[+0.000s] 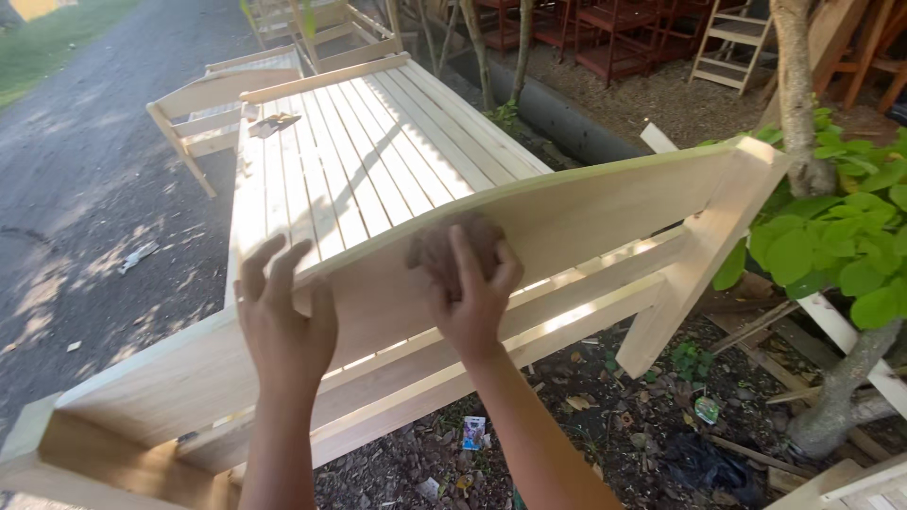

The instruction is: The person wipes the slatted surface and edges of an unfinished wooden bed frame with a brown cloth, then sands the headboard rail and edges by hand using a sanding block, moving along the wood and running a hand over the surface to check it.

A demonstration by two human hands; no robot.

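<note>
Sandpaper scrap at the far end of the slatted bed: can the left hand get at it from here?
Probably not. The left hand rests on the headboard panel, while the sandpaper scrap lies far across the slats; nothing blocks it, it simply looks beyond arm's length.

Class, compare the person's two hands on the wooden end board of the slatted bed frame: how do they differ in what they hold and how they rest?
The right hand presses a brownish sanding pad against the end board; the left hand holds nothing. The left hand's fingers reach up to the board's top edge, while the right hand lies flat on its face. Both touch the same pale, unfinished board.
</note>
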